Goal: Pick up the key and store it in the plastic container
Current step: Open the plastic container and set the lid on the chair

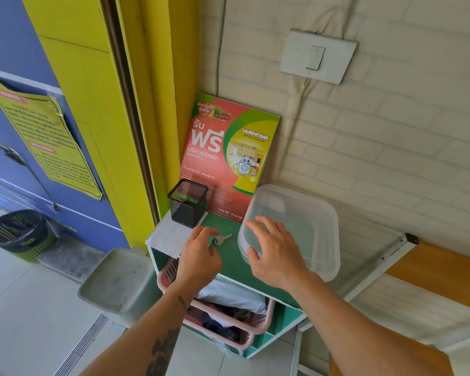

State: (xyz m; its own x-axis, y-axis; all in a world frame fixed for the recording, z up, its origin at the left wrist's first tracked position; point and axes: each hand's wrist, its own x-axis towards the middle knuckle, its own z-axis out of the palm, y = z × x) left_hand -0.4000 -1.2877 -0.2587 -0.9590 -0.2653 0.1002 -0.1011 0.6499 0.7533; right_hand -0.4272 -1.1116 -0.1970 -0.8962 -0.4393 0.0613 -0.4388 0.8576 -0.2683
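The small silver metal key (221, 239) lies flat on the green cabinet top (229, 267), its long axis running from the left hand's fingertips toward the upper right, blade tip pointing at the clear lidded plastic container (304, 226). The left hand (200, 257) hovers over the key's bow, fingers curled and narrow, grasping nothing. The right hand (274, 253) rests spread on the container's near edge. A black mesh pen holder (187, 203) stands just beyond the left hand.
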